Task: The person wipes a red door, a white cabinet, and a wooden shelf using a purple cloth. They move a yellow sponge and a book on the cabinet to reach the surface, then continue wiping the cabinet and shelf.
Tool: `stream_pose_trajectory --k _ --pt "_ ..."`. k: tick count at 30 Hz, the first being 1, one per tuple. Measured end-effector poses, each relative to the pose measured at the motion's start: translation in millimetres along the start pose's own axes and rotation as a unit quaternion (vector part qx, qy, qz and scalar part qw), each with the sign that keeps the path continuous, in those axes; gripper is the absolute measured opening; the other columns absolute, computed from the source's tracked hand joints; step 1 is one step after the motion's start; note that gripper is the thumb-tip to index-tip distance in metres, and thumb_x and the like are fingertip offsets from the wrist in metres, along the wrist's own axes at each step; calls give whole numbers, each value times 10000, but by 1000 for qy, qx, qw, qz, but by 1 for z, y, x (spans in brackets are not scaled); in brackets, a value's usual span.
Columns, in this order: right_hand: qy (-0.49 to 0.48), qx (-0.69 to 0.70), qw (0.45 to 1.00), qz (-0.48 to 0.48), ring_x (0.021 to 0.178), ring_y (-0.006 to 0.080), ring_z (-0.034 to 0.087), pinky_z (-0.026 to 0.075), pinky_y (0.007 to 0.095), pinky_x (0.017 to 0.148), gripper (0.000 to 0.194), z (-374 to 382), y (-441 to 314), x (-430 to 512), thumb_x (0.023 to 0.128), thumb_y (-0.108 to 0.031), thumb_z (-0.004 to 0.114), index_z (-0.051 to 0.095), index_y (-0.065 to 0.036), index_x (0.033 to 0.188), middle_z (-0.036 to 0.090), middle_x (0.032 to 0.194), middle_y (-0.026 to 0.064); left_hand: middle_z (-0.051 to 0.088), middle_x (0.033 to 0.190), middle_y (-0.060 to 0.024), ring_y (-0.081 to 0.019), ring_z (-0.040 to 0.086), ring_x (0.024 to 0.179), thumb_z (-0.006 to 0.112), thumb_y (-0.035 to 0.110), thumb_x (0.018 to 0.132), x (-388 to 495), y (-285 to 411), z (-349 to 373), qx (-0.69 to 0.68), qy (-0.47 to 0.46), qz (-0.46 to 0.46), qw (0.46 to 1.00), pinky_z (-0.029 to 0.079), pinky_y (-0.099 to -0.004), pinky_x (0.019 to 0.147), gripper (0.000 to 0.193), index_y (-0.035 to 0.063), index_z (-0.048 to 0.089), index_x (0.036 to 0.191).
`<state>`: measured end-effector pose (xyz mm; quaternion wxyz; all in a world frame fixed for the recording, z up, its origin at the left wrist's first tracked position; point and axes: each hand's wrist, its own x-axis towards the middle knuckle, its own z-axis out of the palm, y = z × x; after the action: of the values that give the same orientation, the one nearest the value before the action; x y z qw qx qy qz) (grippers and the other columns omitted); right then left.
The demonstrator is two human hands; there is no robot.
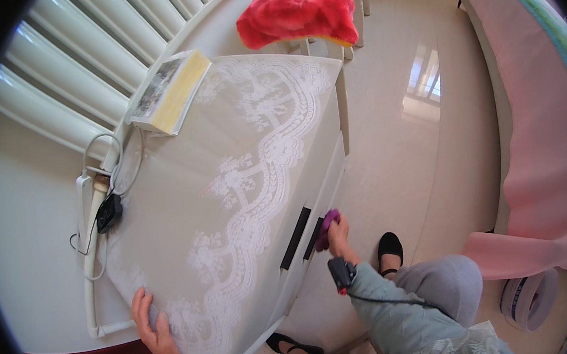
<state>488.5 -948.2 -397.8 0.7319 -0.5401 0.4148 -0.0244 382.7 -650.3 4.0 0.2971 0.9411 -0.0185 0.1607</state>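
My right hand (339,237) grips a bunched purple cloth (325,229) against the front of a white drawer cabinet (293,278), beside the lower of two black handle strips. The upper black strip (295,238) lies nearer the cabinet's top edge. My left hand (157,330) rests at the near left corner of the cabinet top, its fingers and thumb apart. Over that top lies a translucent cover (178,197) with a white lace pattern (247,226). A black device (342,272) with a cable sits on my right wrist.
A thick book (173,93) stands against the white radiator (113,55). Left of the cabinet are a power strip (83,211) and black adapter (109,213). Beyond are a red plush cushion (300,9) and a bed with pink cover (537,101). A round plastic tub (530,301) sits on the floor.
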Motion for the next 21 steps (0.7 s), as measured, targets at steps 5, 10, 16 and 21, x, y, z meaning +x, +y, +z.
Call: stream_pose_trajectory --k 5,10,16,21 --pt "-69 -79 994 -43 793 216 620 502 359 716 188 -24 12 -97 837 -42 470 592 -22 979 642 850 119 468 1334 -172 -311 416 1250 513 77 824 -1 2 1 15 5 14 1000 282 -387 1075 362 -40 541 1166" --pt "104 206 968 -96 672 168 593 498 314 600 133 -16 -82 -75 858 -30 462 568 -25 937 610 804 64 485 1310 -174 -326 422 1242 550 111 835 1 2 1 35 14 35 999 294 -390 1069 346 -31 552 1151" --pt "118 172 951 -229 717 207 562 463 345 683 225 2 -230 -1 831 -105 468 611 -24 984 626 817 94 496 1300 -178 -336 425 1238 565 131 838 1 -1 2 42 23 44 998 305 -399 1063 346 -28 560 1145" --pt "95 117 962 -228 794 238 584 470 354 754 253 11 -263 52 819 -105 465 618 -22 1002 638 886 127 496 1302 -178 -335 427 1239 564 123 830 0 0 4 27 28 33 999 308 -401 1063 348 -34 563 1141"
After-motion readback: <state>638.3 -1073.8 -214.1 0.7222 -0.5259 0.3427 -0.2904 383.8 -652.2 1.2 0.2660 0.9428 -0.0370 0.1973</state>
